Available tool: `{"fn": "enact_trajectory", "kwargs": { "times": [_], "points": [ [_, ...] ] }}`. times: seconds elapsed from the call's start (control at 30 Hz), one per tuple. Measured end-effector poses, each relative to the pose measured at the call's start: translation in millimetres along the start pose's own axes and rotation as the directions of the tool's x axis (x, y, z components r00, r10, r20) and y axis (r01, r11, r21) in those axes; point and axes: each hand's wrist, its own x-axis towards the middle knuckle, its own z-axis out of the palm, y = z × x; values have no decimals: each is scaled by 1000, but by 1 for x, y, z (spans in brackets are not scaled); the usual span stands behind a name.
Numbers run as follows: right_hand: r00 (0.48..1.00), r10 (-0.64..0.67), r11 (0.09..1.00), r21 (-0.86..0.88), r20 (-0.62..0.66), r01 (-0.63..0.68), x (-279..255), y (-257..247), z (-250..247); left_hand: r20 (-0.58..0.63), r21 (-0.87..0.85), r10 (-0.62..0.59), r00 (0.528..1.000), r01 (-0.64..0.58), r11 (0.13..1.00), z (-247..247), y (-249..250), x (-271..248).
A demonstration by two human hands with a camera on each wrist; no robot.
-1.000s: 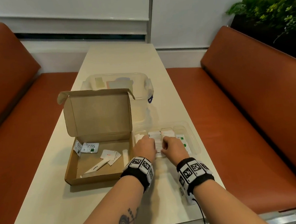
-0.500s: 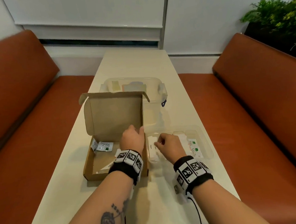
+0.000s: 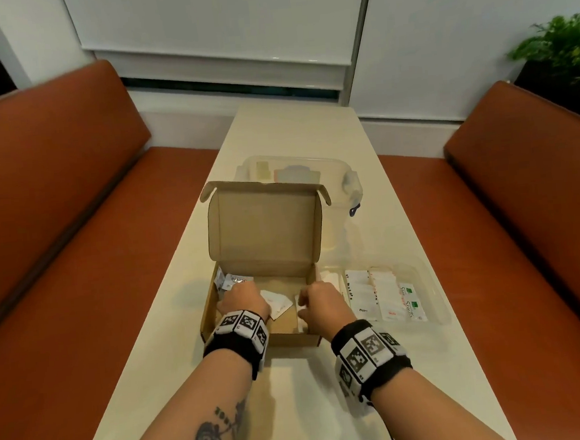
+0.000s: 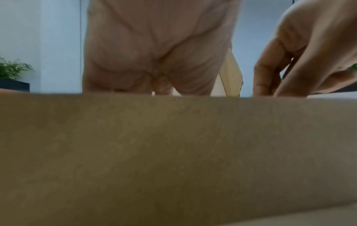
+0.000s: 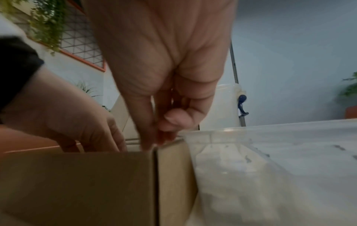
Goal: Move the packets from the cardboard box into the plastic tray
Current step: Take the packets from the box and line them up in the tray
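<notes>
The open cardboard box (image 3: 290,340) stands with its lid upright. Inside lie a Stevia packet (image 3: 238,279), flat white packets (image 3: 279,303) and a white stick packet (image 3: 300,318). My left hand (image 3: 239,290) reaches down into the box's left half, its fingertips hidden behind the box wall (image 4: 173,152). In the box's right corner, my right hand (image 3: 304,299) has its thumb and fingers (image 5: 146,134) drawn together in a pinch on the stick packet. The clear plastic tray (image 3: 438,298) to the right of the box holds rows of white packets (image 3: 360,290).
A clear lidded container (image 3: 299,174) with a blue latch (image 3: 355,210) sits behind the box. Orange benches (image 3: 59,236) flank the narrow cream table (image 3: 310,390) on both sides. A plant (image 3: 558,50) stands at the far right.
Both hands left the tray and moved left into the cardboard box, the left hand first and then the right. The head view has shifted, so the box now sits nearer the centre.
</notes>
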Motion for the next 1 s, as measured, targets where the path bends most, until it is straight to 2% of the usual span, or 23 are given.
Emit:
{"fn": "enact_trajectory", "kwargs": {
  "times": [0.13,0.23,0.47,0.63,0.7,0.87,1.0],
  "points": [
    [978,-104,995,18,180,103,-17,-8,3,35,14,45,998,-45,999,3,-3,2],
    [961,-161,987,8,226,163,-24,-10,2,33,10,74,997,-74,997,1,-1,2],
    [969,-162,987,15,185,162,-26,-11,-2,36,-97,106,994,-102,990,8,5,3],
    [969,-167,986,25,183,165,-25,-9,-2,92,-193,33,995,-15,981,11,6,11],
    [969,-168,986,32,183,165,-25,-8,-2,112,-221,39,993,-13,975,12,4,14],
    [973,-171,985,60,152,164,-26,-5,2,106,-377,120,987,-71,924,12,12,18],
    [976,-160,986,63,146,152,-26,-4,4,118,-514,293,949,-194,835,6,28,19]
  ]
}}
